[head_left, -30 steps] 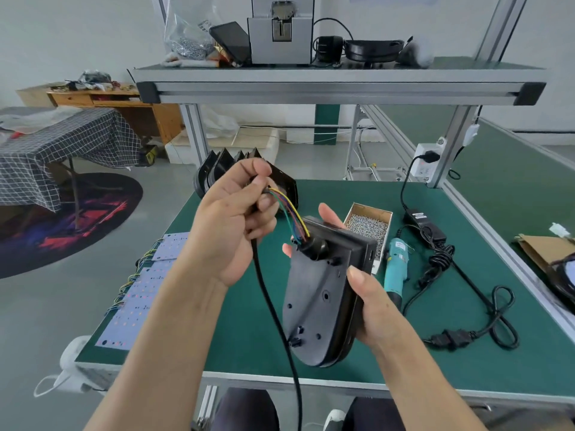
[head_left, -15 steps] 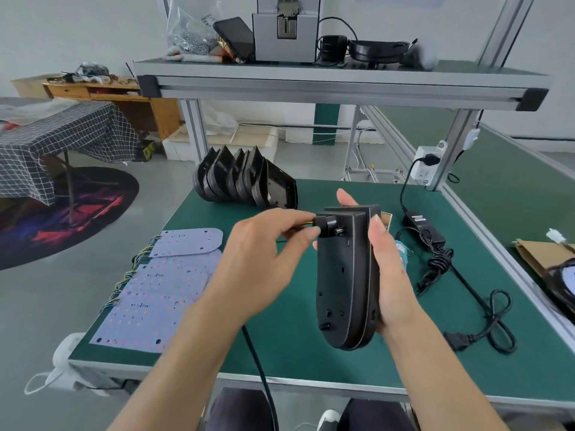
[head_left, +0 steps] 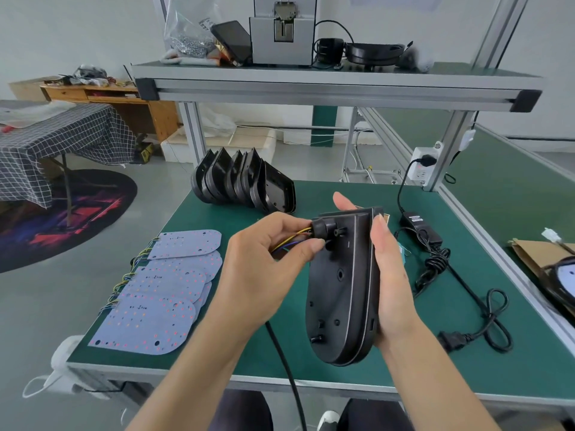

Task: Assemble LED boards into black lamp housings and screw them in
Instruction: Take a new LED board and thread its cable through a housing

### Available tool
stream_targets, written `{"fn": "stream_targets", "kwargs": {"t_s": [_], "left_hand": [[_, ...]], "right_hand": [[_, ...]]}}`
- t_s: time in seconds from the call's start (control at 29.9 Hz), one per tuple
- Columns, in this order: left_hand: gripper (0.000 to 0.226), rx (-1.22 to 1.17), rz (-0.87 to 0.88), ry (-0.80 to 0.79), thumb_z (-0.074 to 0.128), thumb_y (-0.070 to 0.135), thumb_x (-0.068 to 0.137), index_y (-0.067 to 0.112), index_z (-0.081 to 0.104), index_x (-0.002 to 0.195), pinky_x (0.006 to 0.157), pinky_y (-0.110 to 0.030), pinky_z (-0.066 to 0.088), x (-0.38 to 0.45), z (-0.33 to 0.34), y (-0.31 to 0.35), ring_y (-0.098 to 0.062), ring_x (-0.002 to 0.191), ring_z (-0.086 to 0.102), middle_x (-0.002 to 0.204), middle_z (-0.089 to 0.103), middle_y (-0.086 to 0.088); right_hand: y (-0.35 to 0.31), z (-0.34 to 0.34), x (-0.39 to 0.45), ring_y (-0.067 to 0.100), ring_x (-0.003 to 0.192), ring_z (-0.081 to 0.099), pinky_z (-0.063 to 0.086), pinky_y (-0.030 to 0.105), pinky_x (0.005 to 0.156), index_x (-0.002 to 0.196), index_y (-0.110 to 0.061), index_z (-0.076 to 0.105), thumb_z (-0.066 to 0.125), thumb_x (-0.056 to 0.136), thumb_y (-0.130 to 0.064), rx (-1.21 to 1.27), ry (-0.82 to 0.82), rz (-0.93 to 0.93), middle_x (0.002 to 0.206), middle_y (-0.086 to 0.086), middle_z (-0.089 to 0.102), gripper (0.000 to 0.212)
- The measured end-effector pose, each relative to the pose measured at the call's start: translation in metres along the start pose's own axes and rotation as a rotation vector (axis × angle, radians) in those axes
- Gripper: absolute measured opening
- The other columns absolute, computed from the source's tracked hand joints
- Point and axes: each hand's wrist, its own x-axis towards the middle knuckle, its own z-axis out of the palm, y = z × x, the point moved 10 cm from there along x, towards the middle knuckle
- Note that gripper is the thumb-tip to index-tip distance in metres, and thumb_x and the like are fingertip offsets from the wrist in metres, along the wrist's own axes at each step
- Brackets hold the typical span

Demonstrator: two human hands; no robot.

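though printed, label on power adapter (head_left: 415, 218) too small to read. left hand (head_left: 261, 269) curled, pinching coloured wires (head_left: 292, 239) beside black grommet (head_left: 323, 229). right hand (head_left: 389, 275) wrapped round black lamp housing (head_left: 340, 293), upright above green table (head_left: 435, 337), between both hands.

I am sitting at a green tabletop (head_left: 466, 353) under an aluminium shelf (head_left: 336, 88), with grey floor (head_left: 46, 306) spreading left toward a round dark rug (head_left: 62, 222), a checked-cloth table (head_left: 56, 144), a wooden desk (head_left: 124, 104) and white walls (head_left: 77, 32).
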Motion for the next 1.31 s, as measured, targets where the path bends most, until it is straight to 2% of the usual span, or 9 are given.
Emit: {"fn": "stream_targets", "kwargs": {"t_s": [0.2,0.4,0.6,0.74,0.84,0.9,1.0,1.17,1.31], "left_hand": [[0.014,0.121,0.047,-0.005,0.080,0.032,0.084,0.027,0.073,0.095,0.081,-0.034,0.061,0.001,-0.004,0.009,-0.006,0.081,0.075,0.084,0.078,0.014],[0.014,0.338,0.264,0.032,0.080,0.029,0.085,0.019,0.075,0.094,0.073,-0.010,0.050,-0.004,-0.008,0.034,0.000,0.078,0.072,0.085,0.075,0.020],[0.015,0.362,0.324,0.011,0.081,0.026,0.084,0.013,0.076,0.090,0.070,-0.017,0.054,-0.005,-0.012,0.050,-0.003,0.075,0.072,0.078,0.076,0.011],[0.016,0.425,0.398,0.004,0.080,0.029,0.086,0.013,0.076,0.089,0.062,-0.013,0.047,-0.005,-0.012,0.068,-0.008,0.067,0.067,0.072,0.073,0.010],[0.017,0.473,0.404,0.006,0.079,0.029,0.087,0.013,0.075,0.092,0.064,-0.021,0.049,-0.008,-0.010,0.068,-0.011,0.067,0.066,0.074,0.072,0.009],[0.017,0.463,0.363,-0.009,0.077,0.029,0.087,0.015,0.074,0.098,0.072,-0.026,0.052,-0.009,-0.008,0.061,-0.011,0.075,0.070,0.080,0.074,0.010],[0.023,0.428,0.357,0.006,0.076,0.025,0.088,0.016,0.074,0.110,0.079,-0.016,0.052,-0.013,-0.009,0.058,-0.006,0.082,0.071,0.088,0.076,0.010],[0.023,0.383,0.375,0.053,0.072,0.022,0.091,0.008,0.073,0.109,0.081,-0.007,0.048,-0.019,-0.012,0.058,0.001,0.089,0.070,0.092,0.077,0.009],[0.023,0.434,0.404,0.016,0.072,0.023,0.091,0.006,0.074,0.107,0.076,-0.017,0.052,-0.021,-0.007,0.058,-0.007,0.082,0.070,0.089,0.076,0.006]], "right_hand": [[0.000,0.004,-0.003,0.016,0.107,0.068,0.057,0.035,0.091,0.143,-0.043,0.060,0.067,0.081,-0.079,0.015,0.003,0.025,0.125,0.000,0.073,0.072],[0.005,0.006,-0.010,0.022,0.123,0.068,0.056,0.035,0.098,0.146,-0.035,0.058,0.069,0.086,-0.072,0.106,0.005,0.070,0.134,0.008,0.070,0.072],[0.000,0.010,-0.012,0.021,0.128,0.065,0.043,0.048,0.115,0.143,-0.043,0.059,0.071,0.080,-0.076,0.039,-0.027,0.068,0.136,0.001,0.070,0.072],[-0.011,0.013,-0.015,0.022,0.130,0.064,0.050,0.042,0.107,0.144,-0.038,0.060,0.070,0.083,-0.074,0.090,-0.024,0.053,0.139,0.004,0.068,0.072],[-0.008,0.014,-0.020,0.025,0.125,0.068,0.059,0.034,0.092,0.141,-0.031,0.064,0.063,0.091,-0.067,0.154,0.018,0.095,0.136,0.009,0.070,0.061],[-0.005,0.013,-0.022,0.025,0.124,0.069,0.060,0.033,0.091,0.139,-0.030,0.066,0.055,0.094,-0.061,0.161,0.049,0.131,0.134,0.009,0.071,0.056],[-0.006,0.015,-0.022,0.021,0.116,0.072,0.061,0.030,0.087,0.138,-0.029,0.067,0.055,0.093,-0.060,0.147,0.053,0.138,0.130,0.008,0.073,0.055],[-0.007,0.018,-0.024,0.020,0.112,0.074,0.061,0.030,0.084,0.135,-0.031,0.069,0.061,0.089,-0.066,0.143,0.041,0.173,0.128,0.007,0.074,0.058],[0.002,0.016,-0.028,0.022,0.109,0.075,0.062,0.033,0.083,0.132,-0.030,0.072,0.065,0.086,-0.067,0.136,0.065,0.216,0.125,0.008,0.075,0.059]]}}
